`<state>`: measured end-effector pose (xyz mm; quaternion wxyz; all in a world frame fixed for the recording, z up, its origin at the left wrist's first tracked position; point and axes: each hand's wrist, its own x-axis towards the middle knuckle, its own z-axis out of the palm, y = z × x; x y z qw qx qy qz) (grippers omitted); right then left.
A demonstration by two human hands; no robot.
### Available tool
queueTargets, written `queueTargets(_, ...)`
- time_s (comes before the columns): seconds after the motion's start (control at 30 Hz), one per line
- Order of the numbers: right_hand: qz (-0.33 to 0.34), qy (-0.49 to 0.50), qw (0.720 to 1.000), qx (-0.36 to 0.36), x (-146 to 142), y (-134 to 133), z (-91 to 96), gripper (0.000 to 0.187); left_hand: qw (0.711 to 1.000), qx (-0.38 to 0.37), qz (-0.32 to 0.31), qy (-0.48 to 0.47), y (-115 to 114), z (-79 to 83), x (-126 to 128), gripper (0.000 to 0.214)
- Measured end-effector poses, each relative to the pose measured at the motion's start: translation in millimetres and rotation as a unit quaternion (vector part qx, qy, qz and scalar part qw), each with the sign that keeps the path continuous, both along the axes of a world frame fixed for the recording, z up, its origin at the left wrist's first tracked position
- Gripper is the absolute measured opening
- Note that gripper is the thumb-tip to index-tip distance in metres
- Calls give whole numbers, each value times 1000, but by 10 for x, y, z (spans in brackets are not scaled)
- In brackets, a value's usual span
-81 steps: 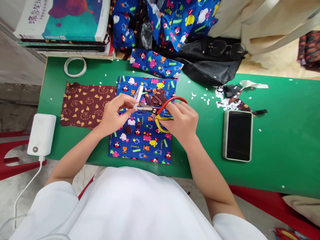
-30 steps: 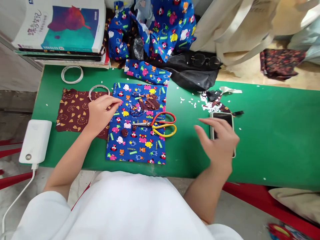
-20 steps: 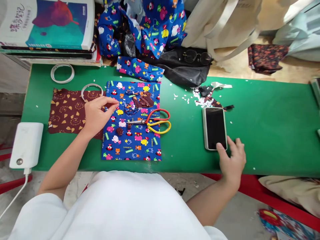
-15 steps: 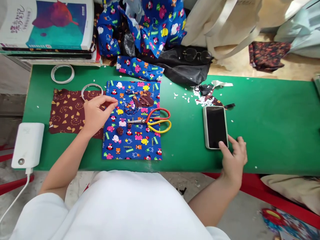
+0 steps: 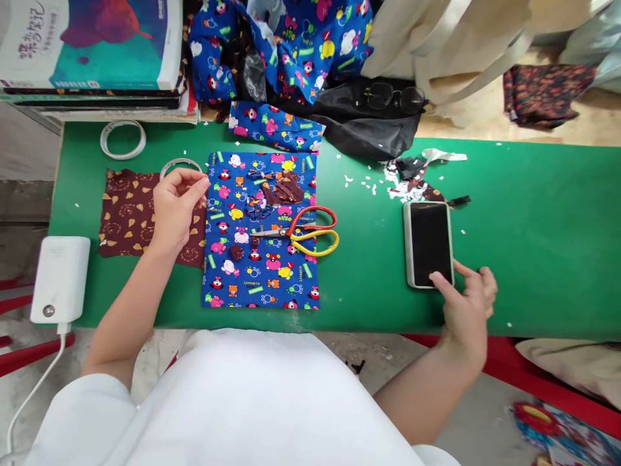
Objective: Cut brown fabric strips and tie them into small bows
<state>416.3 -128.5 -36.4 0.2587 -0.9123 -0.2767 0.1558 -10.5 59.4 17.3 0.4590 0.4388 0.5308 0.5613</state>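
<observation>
My left hand (image 5: 173,208) hovers over the brown patterned cloth (image 5: 129,213), thumb and fingertips pinched together near the blue cloth's left edge. Whatever may be in the pinch is too small to make out. My right hand (image 5: 463,298) grips the lower right corner of a smartphone (image 5: 429,243) with a dark screen, thumb on its front. Between the hands lies a blue cartoon-print cloth (image 5: 262,272). On it rest scissors (image 5: 295,232) with red and yellow handles, brown fabric scraps (image 5: 286,189) and a small dark brown piece (image 5: 236,252).
Two white tape rolls (image 5: 123,140) lie at the left, one partly behind my left hand. A white power bank (image 5: 61,278) with a cable sits at the left edge. Stacked books (image 5: 111,45), blue fabric (image 5: 310,52) and glasses (image 5: 392,97) line the back. Paper bits (image 5: 405,188) lie behind the phone.
My left hand has drawn back leftward from over the blue cloth, fingertips still pinched. The right hand stays on the phone. The whole view has shifted slightly.
</observation>
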Motion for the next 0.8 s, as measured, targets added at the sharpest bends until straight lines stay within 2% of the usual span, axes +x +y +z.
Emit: queueTargets(0.8,6,4,1000,7,-18,-1,21,65,997,-48,-20,61,-13,-32,28,37)
